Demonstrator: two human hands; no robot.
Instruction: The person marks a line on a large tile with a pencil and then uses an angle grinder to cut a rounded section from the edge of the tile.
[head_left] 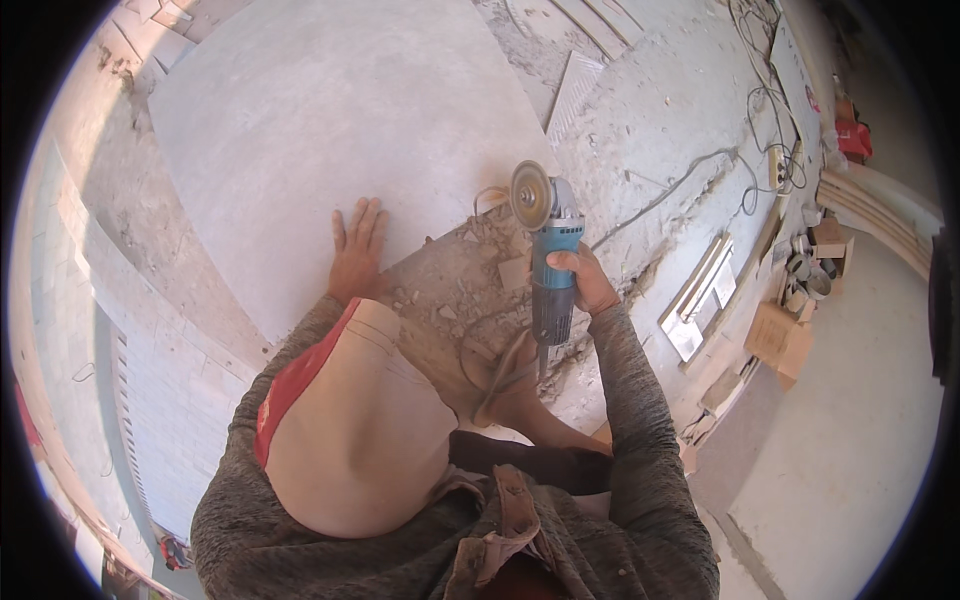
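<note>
A large pale grey tile (330,120) lies flat on the rough floor. My left hand (357,250) rests palm down on its near edge, fingers spread. My right hand (583,282) grips the blue body of an angle grinder (548,250). The grinder's round cutting disc (530,195) stands just off the tile's near right corner. Its cable trails down past my bare foot (500,385). My knee fills the lower middle of the picture.
Rubble and broken tile chips (455,290) lie between the tile and my foot. Cables and a power strip (775,165) run along the floor at the right. Tile offcuts (700,300), cardboard boxes (780,340) and a ribbed strip (575,90) lie nearby.
</note>
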